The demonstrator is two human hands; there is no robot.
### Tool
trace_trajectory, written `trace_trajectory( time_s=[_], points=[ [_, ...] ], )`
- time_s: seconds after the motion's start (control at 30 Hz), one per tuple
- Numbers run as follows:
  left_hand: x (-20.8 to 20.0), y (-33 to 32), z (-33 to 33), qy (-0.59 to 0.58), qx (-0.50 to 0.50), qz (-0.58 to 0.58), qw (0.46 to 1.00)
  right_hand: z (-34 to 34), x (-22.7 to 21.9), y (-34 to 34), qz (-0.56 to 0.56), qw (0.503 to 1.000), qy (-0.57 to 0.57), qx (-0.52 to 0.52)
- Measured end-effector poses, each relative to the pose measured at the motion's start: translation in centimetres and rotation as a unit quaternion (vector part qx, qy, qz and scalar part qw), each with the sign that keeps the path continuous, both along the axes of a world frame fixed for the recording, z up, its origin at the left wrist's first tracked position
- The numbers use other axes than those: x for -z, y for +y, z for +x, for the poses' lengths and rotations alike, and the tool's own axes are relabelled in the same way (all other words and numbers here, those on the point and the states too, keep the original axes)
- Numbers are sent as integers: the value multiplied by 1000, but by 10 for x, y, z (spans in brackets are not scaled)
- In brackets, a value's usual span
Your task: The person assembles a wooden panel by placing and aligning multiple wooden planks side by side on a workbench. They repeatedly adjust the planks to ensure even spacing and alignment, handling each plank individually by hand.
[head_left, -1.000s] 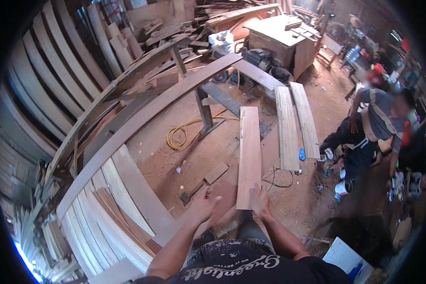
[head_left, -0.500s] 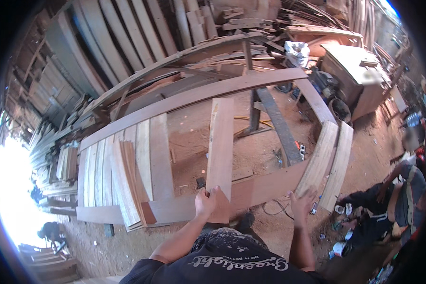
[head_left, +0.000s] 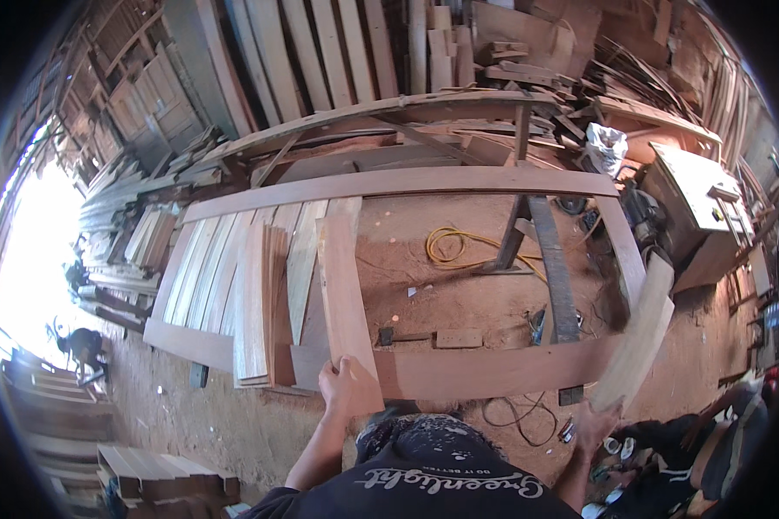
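Observation:
My left hand [head_left: 346,385] is closed on the near end of a flat wooden board [head_left: 344,294], which lies slanted across the frame beside the other slats. At the right end, my right hand [head_left: 597,422] grips the near end of a pale wooden plank [head_left: 636,342]; a second plank seems to lie against it, though I cannot tell exactly. Beneath is a large wooden frame with a far rail [head_left: 493,180] and a near rail [head_left: 485,372]. Several pale slats [head_left: 208,259] sit side by side between the rails at the left. A stack of loose slats [head_left: 255,320] rests on top of them.
A dark support beam [head_left: 552,268] runs under the frame, near a coiled yellow cable [head_left: 446,249]. Sawdust covers the floor. Planks [head_left: 320,52] lean at the back, and a wooden cabinet [head_left: 688,186] stands far right. Another person [head_left: 718,441] sits at the lower right.
My left hand has shifted its board left, toward the slats, and tilted it. My right hand has gone from touching the right-hand planks to gripping them, drawing them together. The view has turned left.

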State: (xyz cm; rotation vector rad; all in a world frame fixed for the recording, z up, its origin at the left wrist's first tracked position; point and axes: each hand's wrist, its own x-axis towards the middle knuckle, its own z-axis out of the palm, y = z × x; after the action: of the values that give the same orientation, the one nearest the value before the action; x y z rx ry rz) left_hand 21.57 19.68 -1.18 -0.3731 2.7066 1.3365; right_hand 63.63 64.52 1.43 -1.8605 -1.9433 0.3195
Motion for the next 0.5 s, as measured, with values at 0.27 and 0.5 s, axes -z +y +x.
trace_trajectory(
  time_s=[0.27, 0.5],
  points=[
    [-17, -25, -5, 4, -55, 35, 998, 93, 54, 64, -87, 993, 35, -76],
    [-9, -54, -5, 5, -80, 167, 983, 103, 41, 93, -279, 912, 301, -17]
  ],
)
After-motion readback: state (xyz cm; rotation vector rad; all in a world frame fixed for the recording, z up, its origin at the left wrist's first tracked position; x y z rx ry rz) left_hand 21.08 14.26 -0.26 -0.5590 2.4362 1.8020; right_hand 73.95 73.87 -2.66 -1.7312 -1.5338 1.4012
